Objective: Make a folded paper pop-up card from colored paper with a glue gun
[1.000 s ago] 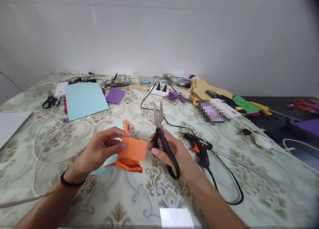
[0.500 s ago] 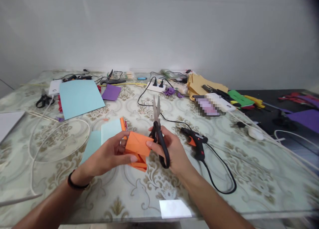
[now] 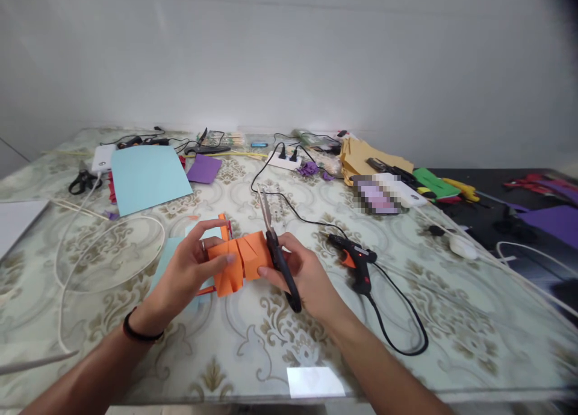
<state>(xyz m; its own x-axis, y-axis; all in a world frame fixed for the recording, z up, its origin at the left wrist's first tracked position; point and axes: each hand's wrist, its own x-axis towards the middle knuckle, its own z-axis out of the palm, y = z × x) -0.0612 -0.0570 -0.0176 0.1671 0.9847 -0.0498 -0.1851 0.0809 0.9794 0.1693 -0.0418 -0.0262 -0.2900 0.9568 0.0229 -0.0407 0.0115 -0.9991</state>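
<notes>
My left hand [image 3: 189, 258] pinches a creased piece of orange paper [image 3: 226, 277], thumb on top. Beside it, a second orange paper piece [image 3: 255, 255] is gripped at its lower right by my right hand [image 3: 300, 270]; a narrow dark gap parts the two. The same right hand carries black-handled scissors [image 3: 280, 261], blades pointing up and away from me, slightly parted. Under and behind my left hand lie light blue paper [image 3: 169, 261] and an orange strip [image 3: 223, 219] with a small red bit beside it. Part of the orange paper is hidden by my fingers.
A black glue gun [image 3: 359, 261] with an orange trigger lies right of my hands, its cord looping forward. Behind are a white power strip [image 3: 284, 159], a large light blue sheet [image 3: 151, 179], and a purple square [image 3: 204, 168]. A white cable [image 3: 165, 231] curls at left.
Both hands have shifted the orange pieces, which now lie side by side instead of overlapping. The scissors have tilted left and lowered, still in my right hand.
</notes>
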